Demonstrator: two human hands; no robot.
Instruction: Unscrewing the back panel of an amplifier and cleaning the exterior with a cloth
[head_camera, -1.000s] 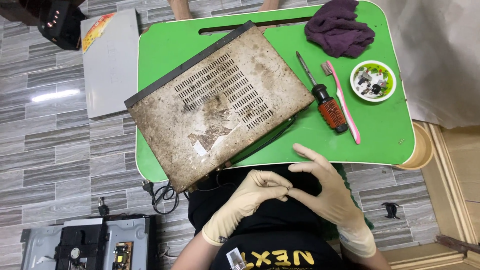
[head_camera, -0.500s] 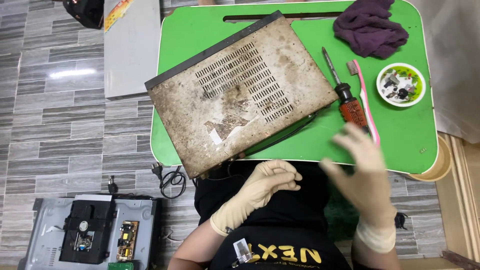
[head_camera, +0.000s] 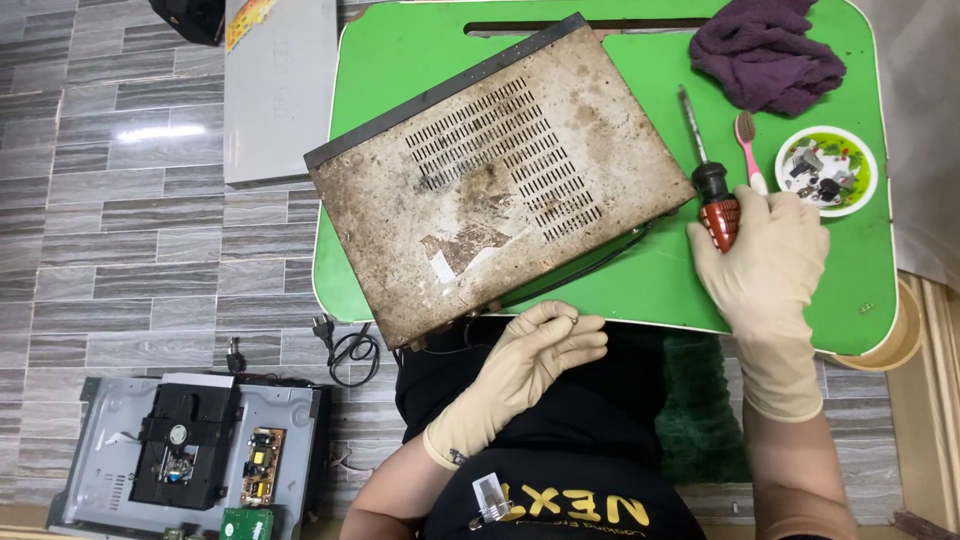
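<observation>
A dirty, rust-stained metal device case with vent slots lies tilted on a green table. To its right lie a screwdriver with a red and black handle and a pink toothbrush. My gloved right hand rests flat on the table, covering the toothbrush's handle. Its thumb is at the screwdriver's handle and its fingers are apart. My gloved left hand hovers over my lap just below the case's near edge, fingers curled in with nothing visible in them.
A purple cloth and a small plate of screws and parts sit at the table's right back. On the tiled floor to the left lie a grey flat cover, an opened chassis with circuit boards and a power plug with cable.
My right hand has left my left hand at my lap and moved up onto the table beside the screwdriver. The left hand has stayed put, fingers curling in.
</observation>
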